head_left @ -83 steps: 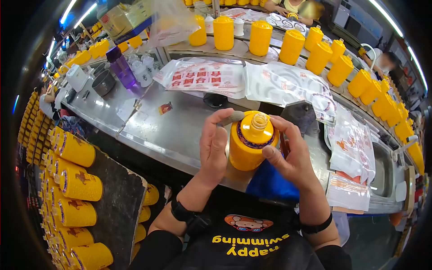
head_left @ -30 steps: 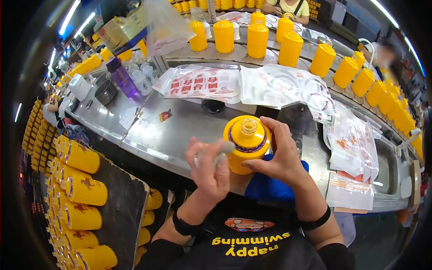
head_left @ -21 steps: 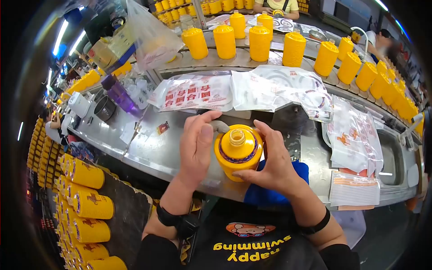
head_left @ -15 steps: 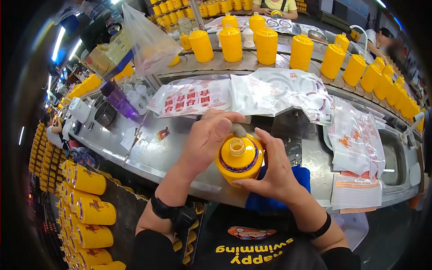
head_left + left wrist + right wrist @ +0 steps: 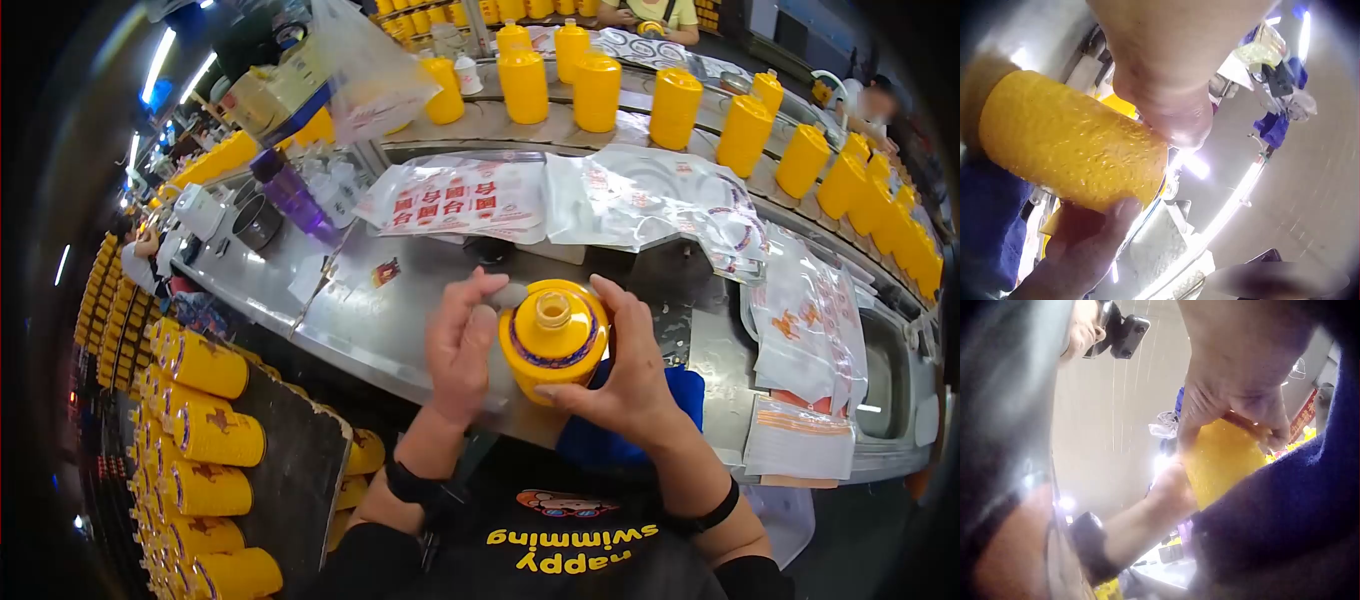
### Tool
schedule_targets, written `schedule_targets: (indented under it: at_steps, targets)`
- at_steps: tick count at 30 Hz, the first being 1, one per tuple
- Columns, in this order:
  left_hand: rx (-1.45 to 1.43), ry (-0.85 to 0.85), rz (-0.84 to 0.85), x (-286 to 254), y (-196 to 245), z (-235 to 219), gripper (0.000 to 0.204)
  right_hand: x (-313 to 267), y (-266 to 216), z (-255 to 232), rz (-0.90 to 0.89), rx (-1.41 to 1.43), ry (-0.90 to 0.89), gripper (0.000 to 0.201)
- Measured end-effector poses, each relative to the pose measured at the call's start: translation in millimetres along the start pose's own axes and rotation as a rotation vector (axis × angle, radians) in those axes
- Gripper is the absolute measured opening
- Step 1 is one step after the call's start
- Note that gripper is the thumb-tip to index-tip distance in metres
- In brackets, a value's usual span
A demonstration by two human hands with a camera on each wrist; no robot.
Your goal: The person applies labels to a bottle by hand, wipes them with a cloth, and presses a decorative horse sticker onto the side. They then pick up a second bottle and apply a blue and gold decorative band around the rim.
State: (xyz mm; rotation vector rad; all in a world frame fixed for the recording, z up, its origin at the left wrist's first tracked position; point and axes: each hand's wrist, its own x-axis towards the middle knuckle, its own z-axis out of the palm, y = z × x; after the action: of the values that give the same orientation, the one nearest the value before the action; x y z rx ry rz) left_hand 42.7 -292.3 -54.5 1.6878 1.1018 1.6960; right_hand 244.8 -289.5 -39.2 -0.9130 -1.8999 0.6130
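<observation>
A yellow bottle (image 5: 553, 350) with a bare, clear threaded neck stands tilted a little toward me in the head view. A dark patterned band (image 5: 560, 362) runs round its shoulder. My right hand (image 5: 630, 375) grips it from the right, thumb on the near side and fingers on the far side. At its left side is my left hand (image 5: 462, 345), with a grey cover (image 5: 511, 295) on one fingertip right at the bottle's shoulder. In the left wrist view the bottle's textured side (image 5: 1072, 144) shows. Under the right forearm lies a blue cloth (image 5: 625, 425).
Decal sheets (image 5: 450, 195) lie across the back of the steel bench (image 5: 340, 310). Behind them, yellow bottles (image 5: 597, 92) line a conveyor. A rack of finished bottles (image 5: 215, 435) stands at lower left, a sink (image 5: 885, 350) at right, a purple bottle (image 5: 290, 195) at back left.
The left hand has gone from over the bottle's far shoulder back to its left side. The right hand keeps its grip. The head view has shifted, and the conveyor's bottles have moved along.
</observation>
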Motion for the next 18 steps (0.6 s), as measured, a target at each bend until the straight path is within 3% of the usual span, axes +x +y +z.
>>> schedule_targets:
  at_steps: [3,7,12,14,17,18]
  targets:
    - [0.171,0.17,0.187,-28,8,3,0.025,4,3,2,-0.001,0.046,-0.028,0.088]
    - [0.616,-0.062,0.457,-37,31,-13,0.031,0,-1,3,0.073,0.087,-0.028,0.083]
    - [0.823,-0.319,0.69,-9,63,9,0.03,-2,7,7,0.054,0.071,0.01,0.081]
    - [0.885,-0.401,0.768,15,72,20,0.04,-2,7,5,0.005,0.095,0.028,0.082]
    - [0.932,-0.589,0.739,53,80,29,0.038,-3,15,9,-0.055,0.037,0.038,0.083]
    - [1.0,-0.656,0.676,64,86,31,0.04,-3,15,5,0.004,0.033,-0.031,0.086]
